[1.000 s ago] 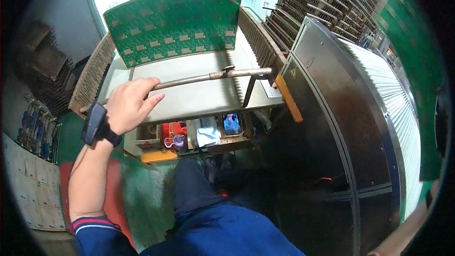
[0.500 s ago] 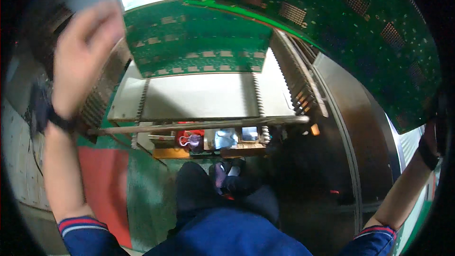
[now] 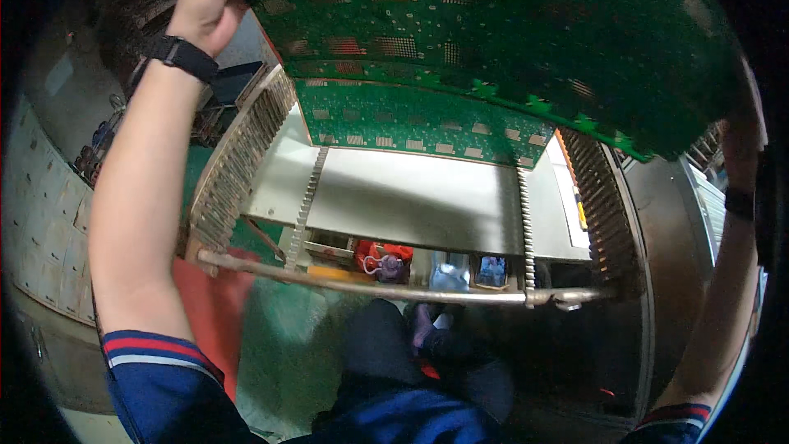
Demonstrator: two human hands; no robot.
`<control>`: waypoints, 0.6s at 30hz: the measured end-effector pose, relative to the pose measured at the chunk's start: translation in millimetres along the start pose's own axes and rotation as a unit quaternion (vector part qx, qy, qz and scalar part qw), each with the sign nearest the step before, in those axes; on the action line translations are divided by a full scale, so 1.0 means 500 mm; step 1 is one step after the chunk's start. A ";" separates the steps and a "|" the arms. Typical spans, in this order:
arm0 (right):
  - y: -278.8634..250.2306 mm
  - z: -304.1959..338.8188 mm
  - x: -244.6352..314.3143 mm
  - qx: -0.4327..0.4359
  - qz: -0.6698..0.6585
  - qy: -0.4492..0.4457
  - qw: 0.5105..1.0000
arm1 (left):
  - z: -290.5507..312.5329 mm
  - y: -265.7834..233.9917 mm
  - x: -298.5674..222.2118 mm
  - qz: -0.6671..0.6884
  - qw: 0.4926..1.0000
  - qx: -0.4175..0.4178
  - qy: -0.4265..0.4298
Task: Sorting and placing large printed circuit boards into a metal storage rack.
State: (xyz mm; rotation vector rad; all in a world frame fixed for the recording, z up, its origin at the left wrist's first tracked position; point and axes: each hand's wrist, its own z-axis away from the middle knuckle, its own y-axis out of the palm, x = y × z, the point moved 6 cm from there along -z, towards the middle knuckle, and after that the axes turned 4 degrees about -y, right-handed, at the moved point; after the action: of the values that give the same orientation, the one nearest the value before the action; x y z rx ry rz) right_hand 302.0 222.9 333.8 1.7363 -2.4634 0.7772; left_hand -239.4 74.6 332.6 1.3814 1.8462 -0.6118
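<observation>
A large green circuit board panel is raised and tilted across the upper part of the view. At its upper left edge my left hand grips it, the fingertips partly beyond the top of the picture. My right hand, dark and near the rim of the view, is closed on the right edge. Below and behind the raised panel, a second green circuit board stands in a rack with slotted, comb-like side rails. The raised panel covers this board's upper part.
A metal bar crosses the front of the rack, above my feet. Beneath the rack's white base, a lower shelf holds a purple item, red material and blue items. Grey cabinets stand left; a dark panel stands right.
My left hand has moved up and right from free air onto the raised panel's left edge. The panel has swung left across the view, over the rack.
</observation>
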 end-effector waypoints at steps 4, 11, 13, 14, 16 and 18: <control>0.141 -0.023 -0.035 0.046 -0.079 0.064 0.994 | -0.030 -0.074 0.077 -0.007 0.997 -0.067 -0.026; 0.274 -0.073 -0.068 0.084 -0.313 0.215 0.921 | -0.051 -0.137 0.149 -0.011 0.992 -0.119 -0.032; 0.298 -0.076 -0.079 0.108 -0.372 0.277 0.880 | -0.046 -0.130 0.171 -0.043 0.990 -0.093 -0.096; 0.322 -0.082 -0.054 0.069 -0.393 0.265 0.878 | -0.038 -0.139 0.160 -0.076 0.988 -0.061 -0.123; 0.362 -0.096 -0.015 -0.005 -0.435 0.226 0.871 | -0.029 -0.166 0.161 -0.009 0.992 -0.087 -0.095; 0.359 -0.104 -0.024 -0.004 -0.464 0.219 0.858 | -0.029 -0.185 0.154 -0.037 0.986 -0.146 -0.071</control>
State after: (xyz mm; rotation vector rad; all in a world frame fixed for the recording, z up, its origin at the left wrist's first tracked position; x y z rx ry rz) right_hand 133.3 300.2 307.8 2.0960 -1.1085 0.8660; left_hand -342.7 103.0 275.6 1.0543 1.7963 -0.4431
